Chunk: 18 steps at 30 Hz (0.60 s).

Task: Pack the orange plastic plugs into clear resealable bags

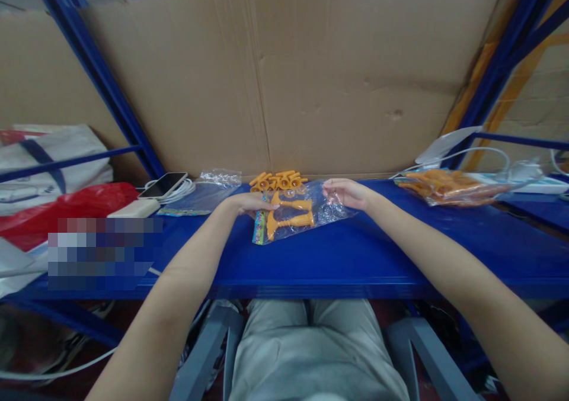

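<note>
A clear plastic bag (291, 233) with a colourful printed header lies on the blue shelf in front of me. Two orange toy hammers (291, 220) show inside it, their heads toward the header end. My left hand (255, 202) grips the bag near the header, with the thumb on top. At the bag's other end, my right hand (342, 192) has its fingers curled and pinched on the crinkled plastic. Just behind the bag, a small pile of orange plastic pieces (279, 180) rests against the cardboard.
Flat clear bags (207, 195) lie to the left, beside a phone (163, 185) on a coiled white cable. A red plastic bag (75, 208) is farther left. On the right sits a filled bag of orange pieces (448, 186). Cardboard (338, 81) walls the back between blue posts.
</note>
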{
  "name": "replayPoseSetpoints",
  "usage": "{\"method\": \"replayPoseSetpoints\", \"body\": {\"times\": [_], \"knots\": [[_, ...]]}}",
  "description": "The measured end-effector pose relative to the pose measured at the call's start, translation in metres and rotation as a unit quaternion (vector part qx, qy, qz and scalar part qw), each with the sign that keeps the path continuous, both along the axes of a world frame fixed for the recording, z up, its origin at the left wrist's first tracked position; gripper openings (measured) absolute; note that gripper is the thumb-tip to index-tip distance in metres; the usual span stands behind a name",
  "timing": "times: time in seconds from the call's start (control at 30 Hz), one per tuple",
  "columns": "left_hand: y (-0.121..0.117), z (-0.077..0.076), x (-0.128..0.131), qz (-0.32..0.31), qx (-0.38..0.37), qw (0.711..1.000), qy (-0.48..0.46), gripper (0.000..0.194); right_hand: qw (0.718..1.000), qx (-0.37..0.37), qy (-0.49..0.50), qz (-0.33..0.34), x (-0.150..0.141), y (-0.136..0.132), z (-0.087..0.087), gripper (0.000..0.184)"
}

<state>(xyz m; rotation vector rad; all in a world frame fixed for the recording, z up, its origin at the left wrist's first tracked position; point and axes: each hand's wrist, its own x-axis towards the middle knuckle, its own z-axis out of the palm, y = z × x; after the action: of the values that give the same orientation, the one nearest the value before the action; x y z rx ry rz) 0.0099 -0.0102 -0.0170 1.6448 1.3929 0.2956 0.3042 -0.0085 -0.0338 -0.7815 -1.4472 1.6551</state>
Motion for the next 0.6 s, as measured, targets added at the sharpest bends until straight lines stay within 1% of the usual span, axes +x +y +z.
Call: {"method": "replayPoseSetpoints", "body": {"times": [0.1, 0.17, 0.27, 0.37, 0.5, 0.6], "knots": [[-0.001, 0.001, -0.003, -0.004, 0.002, 1.0, 0.007, 0.045, 1.0, 0.005, 0.001, -0.018, 0.0, -0.005, 0.004, 0.009], [0.0, 0.0, -0.004, 0.003, 0.015, 1.0, 0.001, 0.038, 1.0, -0.011, -0.006, -0.011, 0.0, -0.01, 0.008, 0.008], [0.003, -0.006, -0.003, 0.01, 0.035, 0.999, -0.036, 0.03, 0.998, -0.047, -0.036, 0.023, 0.002, -0.013, 0.012, 0.014], [0.006, -0.011, -0.002, -0.009, 0.034, 0.998, -0.061, 0.031, 0.99, -0.066, -0.109, 0.067, 0.004, -0.012, 0.008, 0.019], [0.009, -0.015, -0.001, -0.044, 0.016, 0.998, -0.035, 0.034, 0.965, -0.068, -0.219, 0.13, 0.005, -0.01, -0.001, 0.02], [0.01, -0.016, 0.0, -0.051, 0.02, 0.998, -0.017, 0.033, 0.956, -0.059, -0.246, 0.151, 0.002, -0.012, -0.003, 0.015]]}}
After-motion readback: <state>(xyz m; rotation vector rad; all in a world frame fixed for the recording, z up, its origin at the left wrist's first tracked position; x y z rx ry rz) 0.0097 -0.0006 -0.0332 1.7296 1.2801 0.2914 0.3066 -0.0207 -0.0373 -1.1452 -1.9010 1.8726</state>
